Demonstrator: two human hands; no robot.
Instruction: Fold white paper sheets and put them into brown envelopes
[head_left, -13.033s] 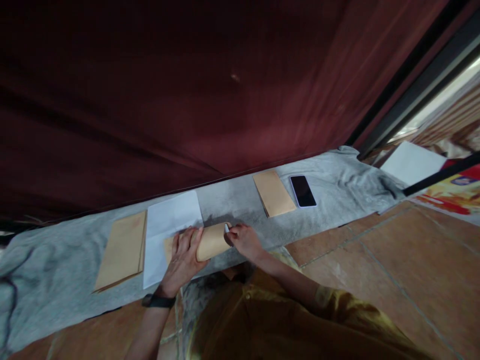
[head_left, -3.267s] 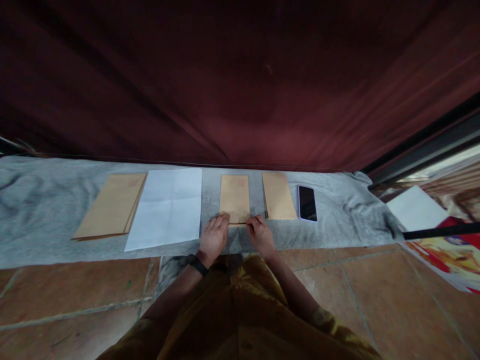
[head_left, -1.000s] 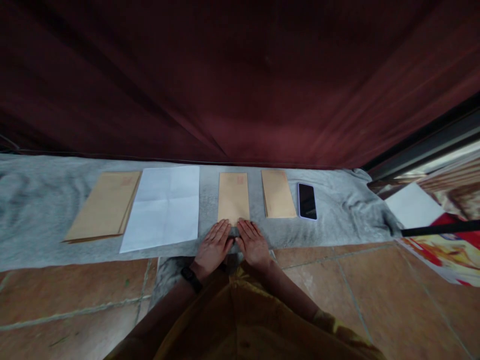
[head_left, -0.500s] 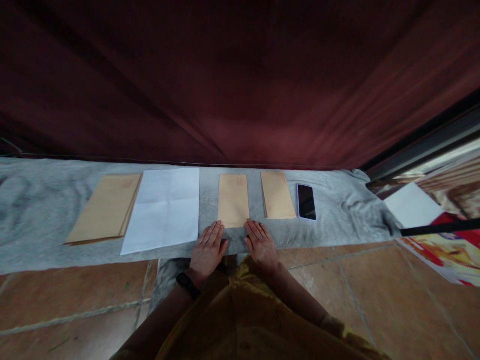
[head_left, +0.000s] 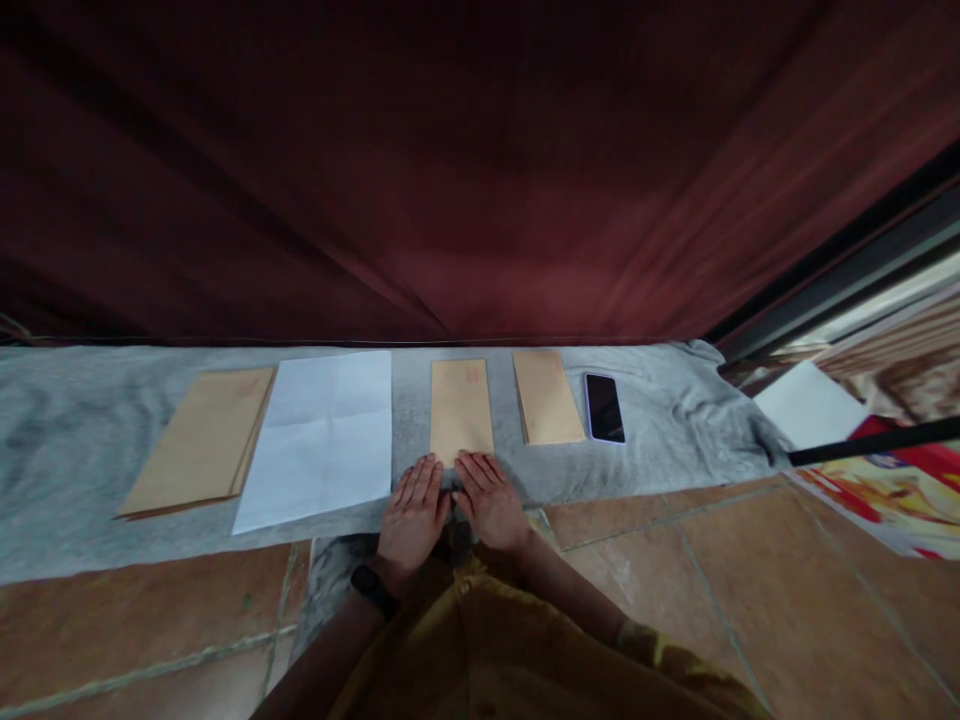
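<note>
My left hand (head_left: 411,515) and my right hand (head_left: 489,500) lie flat side by side on the grey cloth (head_left: 75,440), fingers stretched out, holding nothing. Their fingertips touch the near edge of a brown envelope (head_left: 460,410) lying lengthwise in front of me. A black band sits on my left wrist. To the left lies a creased white sheet of paper (head_left: 321,436), and beyond it a stack of brown envelopes (head_left: 201,436). Right of the middle envelope lies another brown envelope pile (head_left: 547,396).
A dark phone (head_left: 604,407) lies screen up at the right of the envelopes. A dark red curtain (head_left: 450,170) hangs behind the cloth. Brown floor tiles (head_left: 750,580) spread to the right, with a white sheet (head_left: 808,404) and colourful print (head_left: 892,495) at far right.
Both hands have drawn together again at the envelope's near edge after being slightly apart half a second ago. The envelope, folded and rolled earlier, lies flat.
</note>
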